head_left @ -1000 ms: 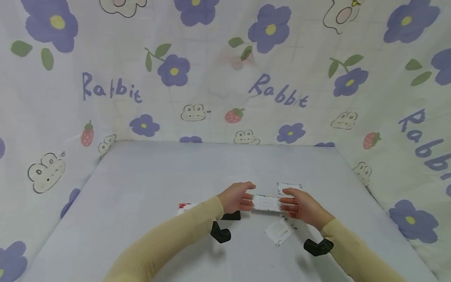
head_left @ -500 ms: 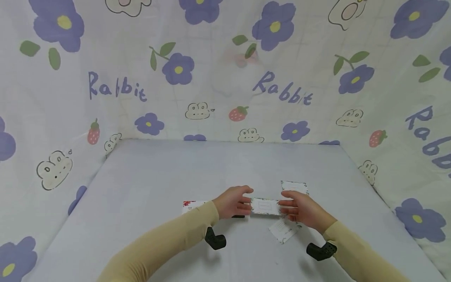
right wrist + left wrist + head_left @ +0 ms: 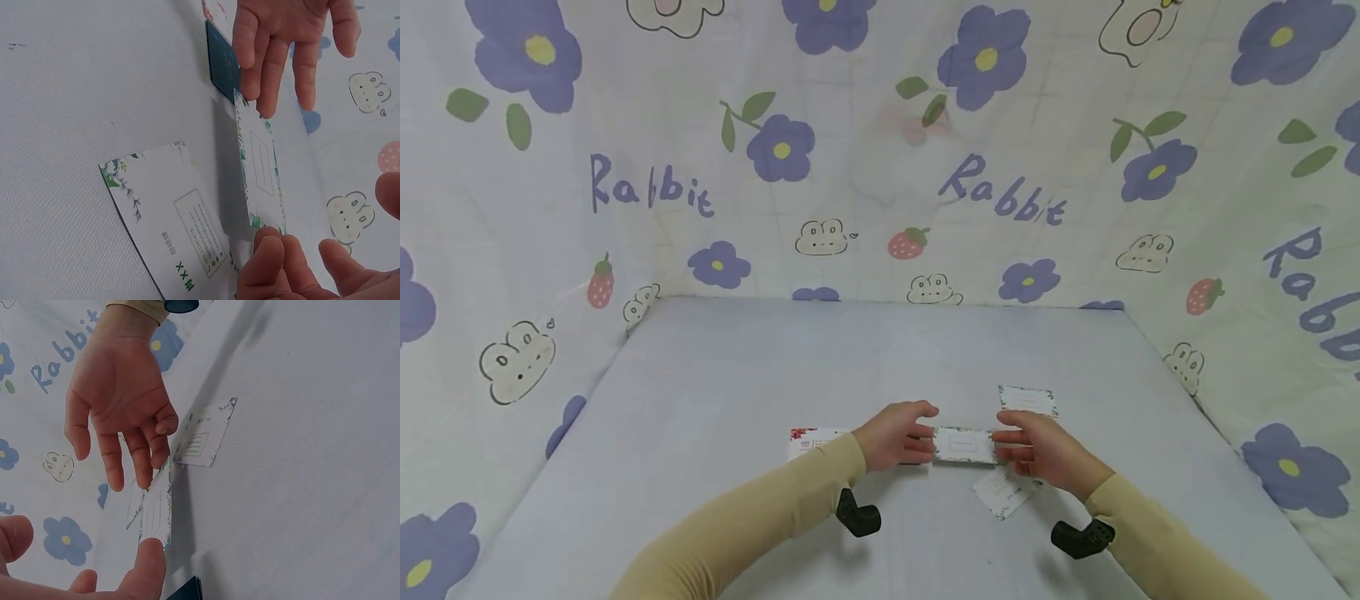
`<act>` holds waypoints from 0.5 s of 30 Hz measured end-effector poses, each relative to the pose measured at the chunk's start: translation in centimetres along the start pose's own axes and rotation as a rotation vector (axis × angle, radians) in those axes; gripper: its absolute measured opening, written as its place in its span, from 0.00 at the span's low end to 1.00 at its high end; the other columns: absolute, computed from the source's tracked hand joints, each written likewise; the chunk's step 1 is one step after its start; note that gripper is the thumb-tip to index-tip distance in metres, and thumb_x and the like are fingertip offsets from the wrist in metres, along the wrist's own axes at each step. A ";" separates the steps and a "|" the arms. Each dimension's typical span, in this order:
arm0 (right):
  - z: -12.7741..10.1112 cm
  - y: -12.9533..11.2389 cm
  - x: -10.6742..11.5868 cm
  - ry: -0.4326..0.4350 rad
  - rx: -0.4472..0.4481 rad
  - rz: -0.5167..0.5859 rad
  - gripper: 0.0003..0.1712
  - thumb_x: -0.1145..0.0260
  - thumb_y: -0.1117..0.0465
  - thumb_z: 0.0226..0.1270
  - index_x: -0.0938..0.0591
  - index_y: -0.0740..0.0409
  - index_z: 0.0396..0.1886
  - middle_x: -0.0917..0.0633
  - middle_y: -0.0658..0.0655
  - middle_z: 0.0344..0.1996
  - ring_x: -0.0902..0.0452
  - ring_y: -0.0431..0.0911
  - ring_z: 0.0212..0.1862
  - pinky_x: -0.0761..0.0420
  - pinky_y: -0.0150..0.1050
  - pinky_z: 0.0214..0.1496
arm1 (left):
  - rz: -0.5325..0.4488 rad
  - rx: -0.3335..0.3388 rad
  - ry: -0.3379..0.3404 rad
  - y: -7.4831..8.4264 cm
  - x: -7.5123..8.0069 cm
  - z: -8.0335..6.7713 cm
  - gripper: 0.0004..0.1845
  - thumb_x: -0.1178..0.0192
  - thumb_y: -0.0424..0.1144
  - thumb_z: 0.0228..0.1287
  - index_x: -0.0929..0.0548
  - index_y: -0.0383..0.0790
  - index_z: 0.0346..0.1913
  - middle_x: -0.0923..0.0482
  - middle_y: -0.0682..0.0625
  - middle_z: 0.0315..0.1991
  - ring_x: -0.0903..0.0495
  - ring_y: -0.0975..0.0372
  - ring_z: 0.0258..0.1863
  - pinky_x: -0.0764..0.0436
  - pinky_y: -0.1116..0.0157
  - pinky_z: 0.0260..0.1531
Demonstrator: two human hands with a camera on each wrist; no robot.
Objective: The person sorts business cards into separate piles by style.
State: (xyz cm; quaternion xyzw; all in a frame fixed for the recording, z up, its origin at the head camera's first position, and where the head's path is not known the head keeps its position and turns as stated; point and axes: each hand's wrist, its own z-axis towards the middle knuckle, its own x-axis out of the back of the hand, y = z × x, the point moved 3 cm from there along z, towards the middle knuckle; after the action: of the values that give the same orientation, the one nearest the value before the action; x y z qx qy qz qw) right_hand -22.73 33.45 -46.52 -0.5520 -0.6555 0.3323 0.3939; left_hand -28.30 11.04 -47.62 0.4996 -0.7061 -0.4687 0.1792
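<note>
Fingertips of my left hand (image 3: pixel 891 435) and right hand (image 3: pixel 1037 450) pinch the short ends of one small stack of cards (image 3: pixel 964 445), held between them above the table (image 3: pixel 715 392). Another card (image 3: pixel 1004 491) lies just below my right fingers.

we seem to be in a makeshift recording booth set up at home: a cartoon bedsheet (image 3: pixel 880 150) printed with purple flowers, strawberries and the word "rabbit" hangs as backdrop on three sides of a plain grey tabletop (image 3: pixel 737 375), closing it in.
</note>
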 end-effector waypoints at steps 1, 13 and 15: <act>0.0 0.0 0.0 0.002 0.002 -0.002 0.42 0.48 0.44 0.80 0.46 0.67 0.79 0.26 0.70 0.67 0.20 0.43 0.45 0.21 0.35 0.44 | 0.002 -0.001 0.003 0.0 0.0 0.0 0.36 0.43 0.45 0.71 0.39 0.37 0.78 0.29 0.32 0.68 0.22 0.45 0.61 0.20 0.53 0.63; 0.0 0.4 -0.1 0.006 0.003 -0.026 0.39 0.50 0.46 0.81 0.46 0.66 0.78 0.26 0.71 0.67 0.21 0.46 0.48 0.22 0.35 0.46 | 0.003 0.008 0.005 -0.1 -0.2 -0.2 0.37 0.43 0.44 0.72 0.41 0.35 0.78 0.30 0.30 0.69 0.22 0.44 0.61 0.19 0.53 0.62; 0.0 0.5 -0.1 0.008 0.001 -0.027 0.39 0.49 0.46 0.81 0.45 0.65 0.78 0.25 0.69 0.66 0.20 0.46 0.48 0.21 0.36 0.46 | 0.006 0.011 0.009 -0.1 -0.2 -0.2 0.37 0.43 0.44 0.72 0.41 0.35 0.78 0.30 0.30 0.69 0.21 0.44 0.60 0.19 0.53 0.62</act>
State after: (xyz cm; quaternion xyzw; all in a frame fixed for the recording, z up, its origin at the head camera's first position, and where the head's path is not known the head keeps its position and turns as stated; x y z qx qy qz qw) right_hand -22.48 33.47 -46.94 -0.5443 -0.6610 0.3250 0.4015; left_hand -28.04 11.08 -47.59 0.5007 -0.7093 -0.4621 0.1809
